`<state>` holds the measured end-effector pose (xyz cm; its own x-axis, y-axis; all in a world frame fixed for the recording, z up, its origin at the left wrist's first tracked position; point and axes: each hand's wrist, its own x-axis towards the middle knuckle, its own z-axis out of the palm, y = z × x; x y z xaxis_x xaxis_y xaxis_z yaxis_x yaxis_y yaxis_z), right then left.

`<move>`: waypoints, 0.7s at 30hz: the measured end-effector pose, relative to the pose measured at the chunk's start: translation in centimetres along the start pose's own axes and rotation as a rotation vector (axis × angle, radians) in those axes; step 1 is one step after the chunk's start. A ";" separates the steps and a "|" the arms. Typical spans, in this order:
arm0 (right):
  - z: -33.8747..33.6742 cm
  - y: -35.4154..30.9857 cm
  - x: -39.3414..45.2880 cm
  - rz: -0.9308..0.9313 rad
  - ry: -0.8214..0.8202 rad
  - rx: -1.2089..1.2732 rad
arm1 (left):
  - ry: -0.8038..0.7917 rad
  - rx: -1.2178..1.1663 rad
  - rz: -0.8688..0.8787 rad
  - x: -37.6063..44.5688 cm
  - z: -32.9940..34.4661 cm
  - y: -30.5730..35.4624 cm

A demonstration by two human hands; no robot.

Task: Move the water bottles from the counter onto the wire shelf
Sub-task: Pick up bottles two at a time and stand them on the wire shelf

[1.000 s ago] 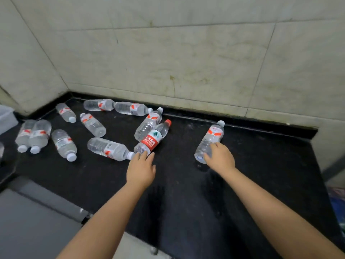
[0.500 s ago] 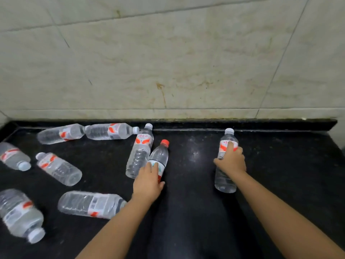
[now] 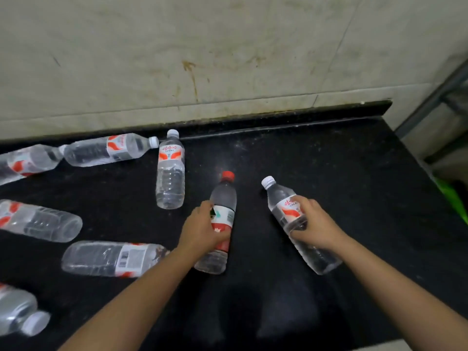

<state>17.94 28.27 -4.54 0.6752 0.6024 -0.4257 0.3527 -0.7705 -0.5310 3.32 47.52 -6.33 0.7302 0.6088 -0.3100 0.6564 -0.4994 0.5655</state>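
Note:
My left hand [image 3: 202,230] grips a red-capped water bottle [image 3: 222,196] with a red and white label, cap pointing away from me. My right hand [image 3: 315,224] grips a white-capped clear bottle [image 3: 279,192] around its label, tilted with the cap up and to the left. Both bottles are held over the black counter [image 3: 329,160]. Several more clear bottles lie on the counter to the left, one [image 3: 170,171] pointing at the wall, another [image 3: 111,258] just beside my left forearm.
A stained tiled wall [image 3: 202,51] backs the counter. At the far right edge stands a grey metal post [image 3: 430,97] of a rack, with something green [image 3: 453,196] below it. The counter's right end lies near that post.
Both hands have closed on their bottles and lifted them toward me. The view has shifted right, bringing the metal post into sight.

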 end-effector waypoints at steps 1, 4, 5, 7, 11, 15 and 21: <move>0.4 0.3 -1.1 -0.004 -0.017 0.008 | -0.026 -0.053 -0.008 -0.6 0.3 -0.2; 1.5 1.1 -2.9 0.006 0.055 -0.020 | -0.074 -0.159 -0.035 -1.6 0.2 -0.7; 1.8 1.0 -2.9 0.020 0.092 -0.063 | -0.073 -0.152 -0.032 -1.6 0.0 -0.9; 2.6 0.4 -2.5 -0.004 0.162 -0.188 | -0.033 -0.092 0.008 -1.4 -0.2 -0.9; 5.0 -0.8 -1.5 -0.108 0.209 -0.442 | -0.021 0.174 0.066 -0.8 0.5 1.0; 4.9 -1.0 -0.4 -0.035 0.276 -0.620 | 0.009 0.509 0.046 0.7 1.7 3.4; 4.3 -2.4 -0.3 0.056 0.286 -0.787 | 0.029 0.560 -0.089 2.1 1.5 3.0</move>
<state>14.10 30.89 -6.32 0.8063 0.5644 -0.1773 0.5909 -0.7822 0.1975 7.11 46.40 -6.44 0.6669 0.6764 -0.3126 0.7215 -0.6910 0.0442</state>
